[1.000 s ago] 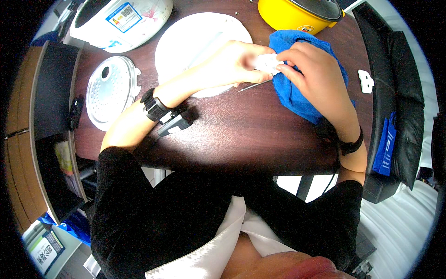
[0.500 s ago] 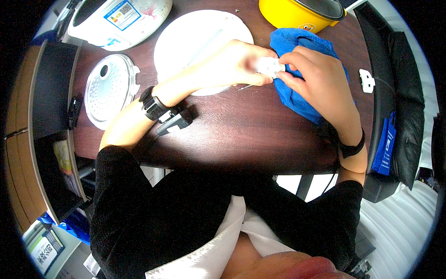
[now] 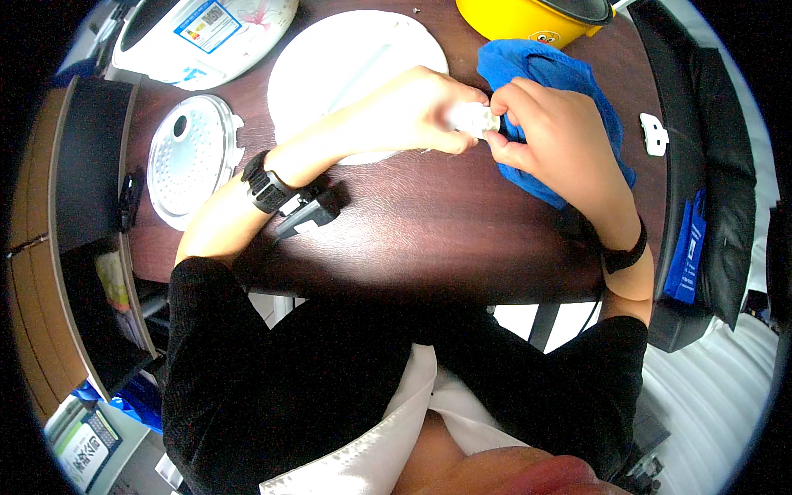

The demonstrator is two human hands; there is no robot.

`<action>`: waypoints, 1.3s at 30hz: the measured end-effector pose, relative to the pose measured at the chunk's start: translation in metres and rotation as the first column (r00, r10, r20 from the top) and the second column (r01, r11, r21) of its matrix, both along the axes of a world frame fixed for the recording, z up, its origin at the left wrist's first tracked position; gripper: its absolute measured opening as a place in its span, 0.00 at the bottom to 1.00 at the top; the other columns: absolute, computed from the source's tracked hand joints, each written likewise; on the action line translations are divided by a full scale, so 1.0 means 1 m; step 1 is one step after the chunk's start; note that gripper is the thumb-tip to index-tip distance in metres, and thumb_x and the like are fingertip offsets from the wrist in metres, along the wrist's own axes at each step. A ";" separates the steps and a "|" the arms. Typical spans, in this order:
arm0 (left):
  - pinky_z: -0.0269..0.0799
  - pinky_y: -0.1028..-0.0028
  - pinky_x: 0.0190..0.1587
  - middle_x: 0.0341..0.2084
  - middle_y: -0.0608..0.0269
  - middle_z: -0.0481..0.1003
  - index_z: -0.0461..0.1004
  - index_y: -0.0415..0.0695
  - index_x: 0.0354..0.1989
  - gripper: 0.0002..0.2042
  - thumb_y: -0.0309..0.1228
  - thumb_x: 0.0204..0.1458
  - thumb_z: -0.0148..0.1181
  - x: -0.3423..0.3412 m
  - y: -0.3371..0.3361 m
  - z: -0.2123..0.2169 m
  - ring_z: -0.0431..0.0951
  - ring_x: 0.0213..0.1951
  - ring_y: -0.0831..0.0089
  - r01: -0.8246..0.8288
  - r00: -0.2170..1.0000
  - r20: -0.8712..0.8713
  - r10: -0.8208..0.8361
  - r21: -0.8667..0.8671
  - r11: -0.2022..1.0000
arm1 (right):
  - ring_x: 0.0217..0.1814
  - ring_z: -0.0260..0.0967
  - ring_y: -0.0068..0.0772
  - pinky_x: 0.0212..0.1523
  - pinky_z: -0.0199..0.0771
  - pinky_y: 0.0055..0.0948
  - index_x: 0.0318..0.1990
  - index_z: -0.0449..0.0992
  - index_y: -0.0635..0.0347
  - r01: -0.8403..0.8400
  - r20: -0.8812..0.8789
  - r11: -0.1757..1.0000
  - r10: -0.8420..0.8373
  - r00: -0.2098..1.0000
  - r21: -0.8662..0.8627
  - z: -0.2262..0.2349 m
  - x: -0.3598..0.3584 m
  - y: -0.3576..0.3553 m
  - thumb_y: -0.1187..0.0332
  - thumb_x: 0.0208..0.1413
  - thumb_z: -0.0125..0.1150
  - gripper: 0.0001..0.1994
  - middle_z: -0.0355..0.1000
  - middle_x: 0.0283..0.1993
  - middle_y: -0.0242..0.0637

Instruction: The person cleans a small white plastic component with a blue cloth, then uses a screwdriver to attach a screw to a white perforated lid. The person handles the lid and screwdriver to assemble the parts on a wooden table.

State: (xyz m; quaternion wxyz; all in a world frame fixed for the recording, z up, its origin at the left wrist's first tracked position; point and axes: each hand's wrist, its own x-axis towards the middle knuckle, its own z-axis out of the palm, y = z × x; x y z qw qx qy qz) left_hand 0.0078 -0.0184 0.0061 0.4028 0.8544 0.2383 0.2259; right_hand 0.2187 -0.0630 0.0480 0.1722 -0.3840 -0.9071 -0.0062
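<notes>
Above the table, my left hand [image 3: 437, 107] grips a small white plastic part [image 3: 477, 120] with a ridged end. My right hand [image 3: 549, 136] has its thumb and fingertips around the ridged right end of the same part. What the part belongs to cannot be made out, as the left fingers hide much of it and bright glare blurs it. Beneath my right hand lies a crumpled blue cloth [image 3: 606, 124]. A white round disc [image 3: 297, 78] with a pale strip across it lies partly under my left forearm.
A white floral-printed appliance body [image 3: 264, 41] stands at the far left, with a perforated round lid [image 3: 194, 165] nearer me. A yellow pot [image 3: 503, 21] sits at the far right. By the right edge is a small white plastic piece [image 3: 654, 134]. A dark device [image 3: 309, 214] lies below my left wrist.
Both hands stay together around the white part. My right thumb and fingertips have spread a little wider at its end, and the view has shifted slightly.
</notes>
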 end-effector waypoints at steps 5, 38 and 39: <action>0.67 0.74 0.24 0.18 0.61 0.71 0.78 0.43 0.44 0.19 0.33 0.41 0.63 0.000 0.001 -0.002 0.69 0.19 0.76 0.022 1.000 0.007 -0.022 0.056 0.998 | 0.26 0.72 0.45 0.27 0.71 0.39 0.31 0.71 0.55 -0.002 0.005 0.999 0.002 1.000 -0.053 -0.003 0.001 0.002 0.60 0.43 0.67 0.13 0.71 0.27 0.38; 0.67 0.72 0.26 0.18 0.55 0.72 0.78 0.42 0.37 0.13 0.34 0.44 0.63 0.000 -0.002 0.008 0.69 0.20 0.74 0.089 0.995 -0.035 -0.091 -0.035 0.995 | 0.18 0.60 0.32 0.21 0.57 0.31 0.27 0.69 0.61 -0.150 -0.174 0.919 0.092 0.981 -0.365 0.002 0.007 0.007 0.68 0.50 0.66 0.10 0.62 0.17 0.38; 0.68 0.72 0.26 0.18 0.54 0.72 0.78 0.41 0.37 0.13 0.34 0.44 0.63 0.000 -0.002 0.008 0.70 0.20 0.73 0.090 0.995 -0.044 -0.091 -0.037 0.995 | 0.18 0.60 0.31 0.21 0.57 0.30 0.26 0.70 0.61 -0.167 -0.177 0.912 0.106 0.978 -0.374 0.002 0.007 0.007 0.69 0.50 0.65 0.10 0.62 0.17 0.38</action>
